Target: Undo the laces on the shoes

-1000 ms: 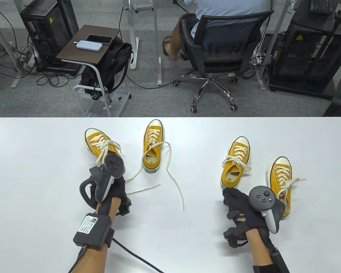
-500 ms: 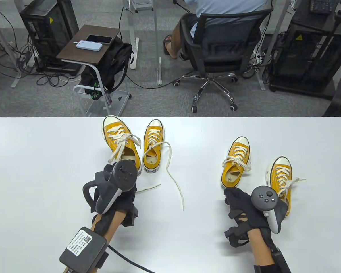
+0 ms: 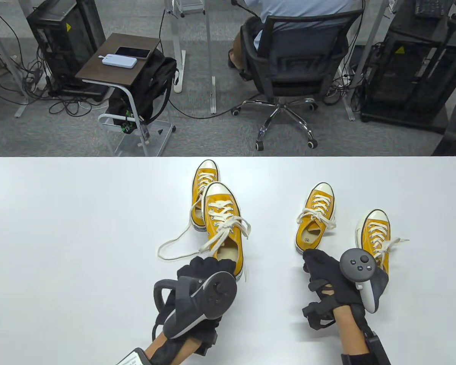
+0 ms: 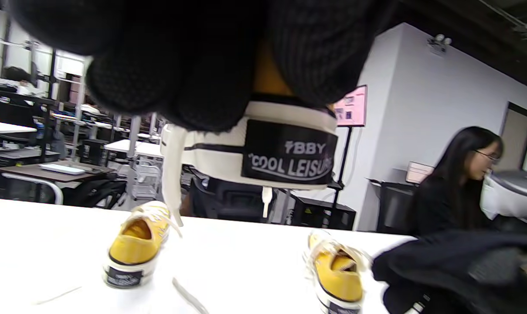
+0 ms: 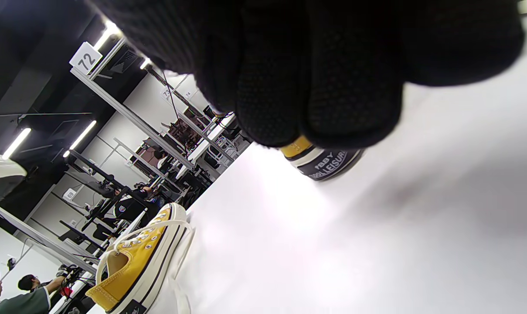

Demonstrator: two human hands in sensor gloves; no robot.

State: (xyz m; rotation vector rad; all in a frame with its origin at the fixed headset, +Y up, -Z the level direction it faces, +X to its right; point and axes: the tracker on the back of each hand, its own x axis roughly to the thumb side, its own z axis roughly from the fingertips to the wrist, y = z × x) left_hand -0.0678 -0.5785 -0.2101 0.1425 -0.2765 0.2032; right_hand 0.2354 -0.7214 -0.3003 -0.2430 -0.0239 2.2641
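Several yellow canvas shoes with cream laces are on the white table. My left hand grips one shoe by the heel and holds it off the table; its bow is tied. The left wrist view shows the fingers on its labelled heel. Behind it stands a shoe with loose laces trailing on the table. My right hand rests with curled fingers at the heel of a third shoe, which has a tied bow. A fourth tied shoe stands just right of it.
Beyond the table's far edge a person sits in a black office chair. A small side table with a phone and a bag stands at the left. Computer towers stand on both sides.
My left hand has lifted its shoe from the table's far left and carried it right and nearer, in front of the untied shoe. The loose lace has shifted. My right hand has barely moved.
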